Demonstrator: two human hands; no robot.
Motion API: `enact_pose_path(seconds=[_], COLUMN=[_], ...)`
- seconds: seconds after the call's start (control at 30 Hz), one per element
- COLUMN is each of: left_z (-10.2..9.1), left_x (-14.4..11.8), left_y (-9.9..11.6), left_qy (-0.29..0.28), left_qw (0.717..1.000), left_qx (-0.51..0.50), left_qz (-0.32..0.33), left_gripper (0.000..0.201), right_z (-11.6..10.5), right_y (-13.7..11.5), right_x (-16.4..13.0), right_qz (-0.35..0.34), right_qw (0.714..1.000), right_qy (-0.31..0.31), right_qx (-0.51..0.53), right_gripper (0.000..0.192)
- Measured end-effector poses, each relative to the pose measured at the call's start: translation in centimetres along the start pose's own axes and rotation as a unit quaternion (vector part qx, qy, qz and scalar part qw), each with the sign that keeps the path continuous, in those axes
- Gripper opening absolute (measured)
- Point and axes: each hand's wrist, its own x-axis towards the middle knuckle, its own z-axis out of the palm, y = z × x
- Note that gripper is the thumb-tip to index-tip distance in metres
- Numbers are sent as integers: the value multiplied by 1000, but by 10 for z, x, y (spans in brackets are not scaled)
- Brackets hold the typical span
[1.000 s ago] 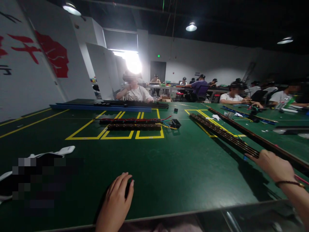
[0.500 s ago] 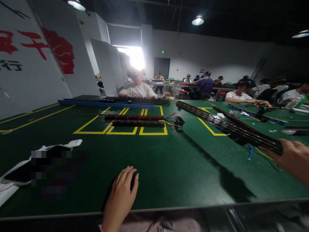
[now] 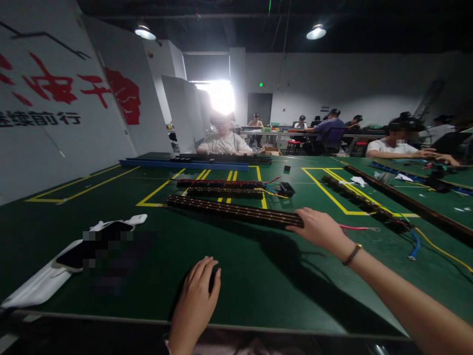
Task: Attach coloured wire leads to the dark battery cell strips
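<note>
The right hand [image 3: 320, 227] is grasping one end of a long, dark, ridged bar [image 3: 232, 210], stretching leftward beyond the left hand [image 3: 197, 293], which is resting unclenched on the green tabletop [image 3: 254, 296]. Past the bar, slim dark wired strips [image 3: 219, 184] are lying.

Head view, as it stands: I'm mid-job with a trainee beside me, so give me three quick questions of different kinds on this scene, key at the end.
1. True or false: the phone lies to the left of the person's left hand.

2. Multiple choice: what is the right hand gripping?
A) a white cap
B) the end of a long dark bar
C) a blue cable

3. Fill in the missing colour: the outlines marked on the green tabletop are ____.

Key: 1. True; 2. B; 3. yellow.
</note>
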Motion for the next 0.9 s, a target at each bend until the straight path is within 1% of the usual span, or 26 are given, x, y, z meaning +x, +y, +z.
enact_pose_path(seconds=[0.17, 0.3, 0.43, 0.53, 0.6, 0.63, 0.7, 0.73, 0.8, 0.83, 0.9], left_z=[0, 0, 1, 1, -4, -9, -20, -26, -33, -34, -27], left_x=[0, -1, 0, 3, 8, 11, 19, 25, 39, 48, 66], left_y=[1, 2, 2, 4, 12, 18, 34, 44, 64, 74, 92], left_qy=[-23, -19, -25, -37, -52, -65, -105, -135, -187, -210, -276], left_qw=[999, 999, 999, 999, 998, 995, 984, 975, 952, 940, 909], left_qx=[5, 10, 10, -5, -37, -62, -133, -172, -239, -267, -313], left_qz=[-23, -28, -35, -31, -30, -33, -46, -46, -36, -26, 14], left_gripper=[31, 31, 33, 34, 33, 32, 30, 28, 26, 27, 33], right_z=[29, 48, 64, 67, 63, 60, 54, 52, 51, 52, 59], right_y=[-53, -86, -115, -130, -130, -126, -110, -99, -73, -60, -38], right_x=[53, 86, 106, 114, 115, 114, 110, 106, 96, 89, 74], right_qz=[-51, -75, -100, -138, -168, -183, -202, -202, -175, -153, -104], right_qw=[996, 991, 985, 980, 972, 966, 954, 951, 951, 953, 955], right_qy=[-51, -60, -57, -38, -9, 7, 31, 38, 47, 48, 36], right_qx=[55, 95, 126, 140, 165, 182, 218, 232, 252, 259, 276], right_gripper=[48, 51, 53, 52, 53, 54, 53, 52, 44, 40, 37])
